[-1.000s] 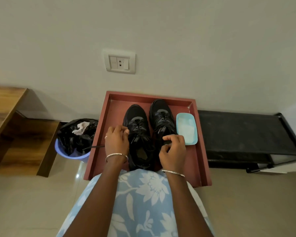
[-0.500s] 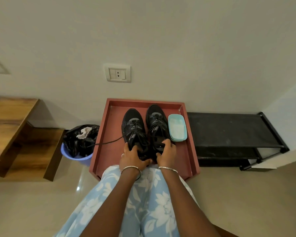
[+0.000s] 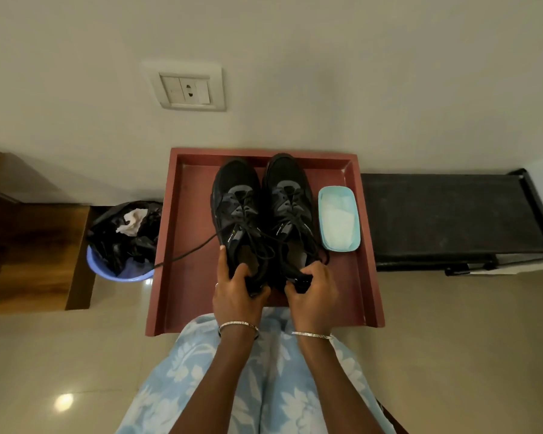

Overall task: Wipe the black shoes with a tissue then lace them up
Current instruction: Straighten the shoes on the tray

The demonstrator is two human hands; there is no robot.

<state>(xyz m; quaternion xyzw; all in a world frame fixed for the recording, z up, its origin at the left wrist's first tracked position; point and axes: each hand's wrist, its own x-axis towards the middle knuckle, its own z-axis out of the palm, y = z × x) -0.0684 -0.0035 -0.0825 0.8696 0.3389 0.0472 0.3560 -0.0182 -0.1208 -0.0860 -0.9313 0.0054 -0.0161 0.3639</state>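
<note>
1. Since both black shoes stand side by side on the red tray (image 3: 188, 220), straight ahead of the hands, the coming move is judged to turn on how they lie. The long axis of each runs near to far, with the toes toward the wall and the heels nearest the person.
2. The left shoe (image 3: 235, 211) is met by the left hand (image 3: 237, 291), and the right shoe (image 3: 290, 205) by the right hand (image 3: 312, 292). Neither hand is the nearer, as both are set at the heels.
3. The left hand is closed narrowly about the heel collar of the left shoe. The thumb is tucked into the opening and the forefinger is laid straight along the shoe's left side.
4. The right hand is curled at the heel of the right shoe, with something black pinched between thumb and fingers. Whether a heel tab or a lace end is held cannot be told.
5. A loose lace (image 3: 198, 245) is trailed from the left shoe leftward across the tray and over its left rim, toward the bin (image 3: 107, 270), where a crumpled tissue (image 3: 132, 220) is seen.
6. A pale blue container (image 3: 339, 222) is set on the tray just right of the right shoe.
7. Wiping is judged done and lacing in hand. The trailing lace would have to be gathered from the left, for which the left hand is better placed.
</note>
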